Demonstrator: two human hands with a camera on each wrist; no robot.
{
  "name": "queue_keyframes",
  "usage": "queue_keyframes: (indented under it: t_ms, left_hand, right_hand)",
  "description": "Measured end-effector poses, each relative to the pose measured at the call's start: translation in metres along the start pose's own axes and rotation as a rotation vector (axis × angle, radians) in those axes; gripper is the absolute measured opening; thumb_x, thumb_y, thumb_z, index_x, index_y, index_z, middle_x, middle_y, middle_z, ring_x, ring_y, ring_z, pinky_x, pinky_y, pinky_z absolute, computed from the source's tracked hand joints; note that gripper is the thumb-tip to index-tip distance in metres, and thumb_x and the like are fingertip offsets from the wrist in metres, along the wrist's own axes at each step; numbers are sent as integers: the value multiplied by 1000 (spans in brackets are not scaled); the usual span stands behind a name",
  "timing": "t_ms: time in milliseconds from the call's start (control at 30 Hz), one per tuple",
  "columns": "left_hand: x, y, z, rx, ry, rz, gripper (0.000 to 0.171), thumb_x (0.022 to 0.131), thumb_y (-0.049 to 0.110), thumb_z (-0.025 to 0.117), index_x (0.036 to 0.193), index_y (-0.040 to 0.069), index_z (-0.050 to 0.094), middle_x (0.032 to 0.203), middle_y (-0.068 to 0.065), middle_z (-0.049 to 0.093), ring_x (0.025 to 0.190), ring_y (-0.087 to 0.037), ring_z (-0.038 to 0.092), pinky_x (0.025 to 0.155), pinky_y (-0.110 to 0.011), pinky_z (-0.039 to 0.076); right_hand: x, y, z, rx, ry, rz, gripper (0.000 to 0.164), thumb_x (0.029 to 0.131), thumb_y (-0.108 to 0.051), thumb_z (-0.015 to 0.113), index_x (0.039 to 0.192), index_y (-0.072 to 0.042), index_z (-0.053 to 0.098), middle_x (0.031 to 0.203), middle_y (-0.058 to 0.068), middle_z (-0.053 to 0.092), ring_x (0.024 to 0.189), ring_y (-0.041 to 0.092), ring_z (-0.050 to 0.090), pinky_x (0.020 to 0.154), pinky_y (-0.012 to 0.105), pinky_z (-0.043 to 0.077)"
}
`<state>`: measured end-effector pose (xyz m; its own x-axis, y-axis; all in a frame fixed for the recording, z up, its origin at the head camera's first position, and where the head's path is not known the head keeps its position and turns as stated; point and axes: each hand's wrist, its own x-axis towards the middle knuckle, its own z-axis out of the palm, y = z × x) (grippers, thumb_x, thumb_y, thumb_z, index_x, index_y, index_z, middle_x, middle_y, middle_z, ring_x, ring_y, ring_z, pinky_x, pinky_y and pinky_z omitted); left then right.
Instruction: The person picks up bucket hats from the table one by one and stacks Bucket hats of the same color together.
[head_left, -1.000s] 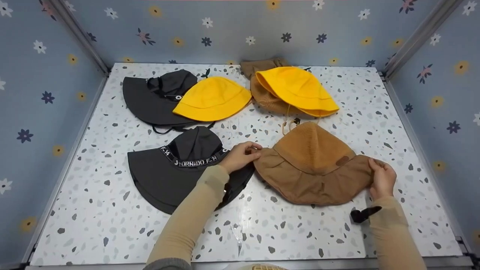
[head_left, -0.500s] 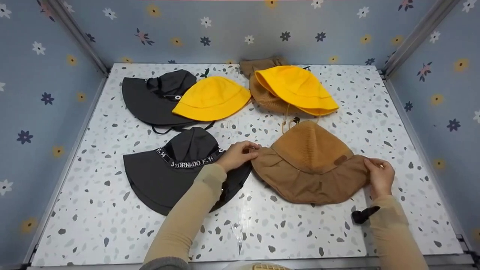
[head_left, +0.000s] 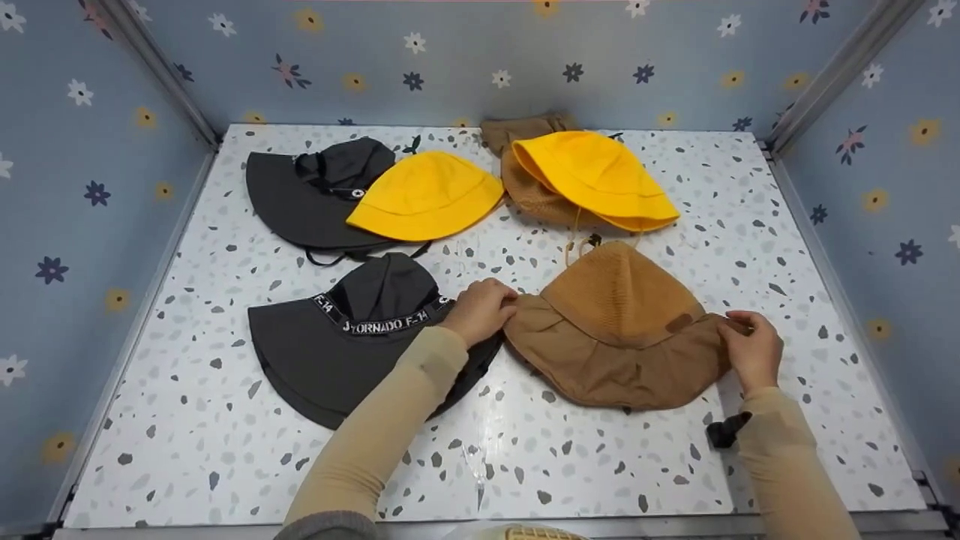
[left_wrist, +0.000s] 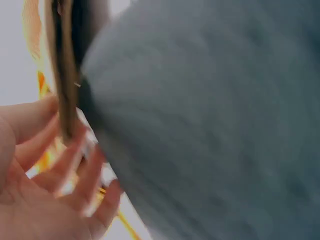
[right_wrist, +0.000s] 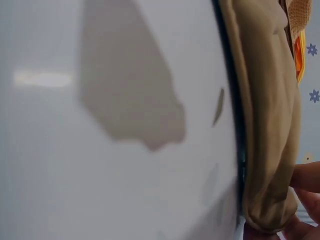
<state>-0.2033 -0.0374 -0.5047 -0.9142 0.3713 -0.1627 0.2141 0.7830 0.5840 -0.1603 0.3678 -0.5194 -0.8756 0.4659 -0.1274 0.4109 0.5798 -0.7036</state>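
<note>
A brown sun hat (head_left: 622, 371) with a corduroy crown lies at the front right. My left hand (head_left: 482, 311) pinches the left end of its brim; in the left wrist view the thumb and fingers stand either side of the brim edge (left_wrist: 66, 80). At the other end, my right hand (head_left: 756, 349) grips the brim (right_wrist: 270, 115) between thumb and fingers, some of them cut off in the right wrist view. A dark grey hat (head_left: 322, 360) with a lettered band lies left of it, partly under my left forearm. Its brim fills much of the left wrist view.
At the back left, a yellow bucket hat (head_left: 427, 196) overlaps another dark hat (head_left: 285, 202). A second yellow hat (head_left: 600, 176) lies on another brown hat (head_left: 525, 187) at the back right. Flower-patterned walls (head_left: 495, 45) bound the speckled table (head_left: 570, 472) on three sides.
My right hand has shifted slightly left along with the right end of the brown brim. The dark grey hat has slid a little left. Both hands keep hold of the brown hat.
</note>
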Motion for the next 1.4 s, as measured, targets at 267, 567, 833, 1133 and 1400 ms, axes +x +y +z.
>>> queue_keyframes:
  t_ms: [267, 567, 833, 1133, 1400]
  left_hand:
    - [-14, 35, 12, 345, 15, 39, 45, 97, 40, 60, 131, 11, 63, 135, -10, 58, 122, -32, 47, 101, -45, 39]
    - [-20, 45, 26, 488, -3, 33, 72, 95, 53, 58, 147, 4, 45, 147, -15, 48, 132, -31, 45, 111, -43, 38]
    - [-17, 46, 30, 480, -100, -19, 87, 92, 59, 57, 154, 3, 33, 159, -17, 32, 146, -33, 32, 122, -45, 25]
    - [-15, 44, 36, 504, -133, -45, 84, 92, 56, 58, 153, 3, 34, 159, -16, 33, 148, -34, 29, 124, -47, 19]
    - [-13, 42, 41, 471, -141, -57, 85, 92, 56, 58, 154, 3, 32, 161, -17, 29, 149, -34, 27, 124, -49, 16]
  right_hand:
    - [-10, -8, 7, -162, 18, -236, 29, 95, -12, 62, 119, 4, 66, 124, 28, 61, 122, 44, 52, 114, 55, 30]
    - [-18, -14, 16, -289, -96, -416, 39, 101, -13, 53, 131, 11, 56, 138, 33, 51, 137, 52, 38, 118, 68, 6]
    - [-11, -13, 13, -380, -402, -329, 87, 101, -57, 42, 153, 8, 18, 158, 34, 16, 146, 55, 9, 113, 70, -14]
    - [-7, -12, 14, -428, -565, -302, 124, 87, -67, 59, 152, 8, -14, 159, 31, -18, 145, 54, -16, 111, 70, -18]
    - [-10, -11, 17, -469, -579, -303, 126, 86, -69, 59, 151, 9, -16, 158, 31, -21, 145, 52, -20, 111, 69, -21]
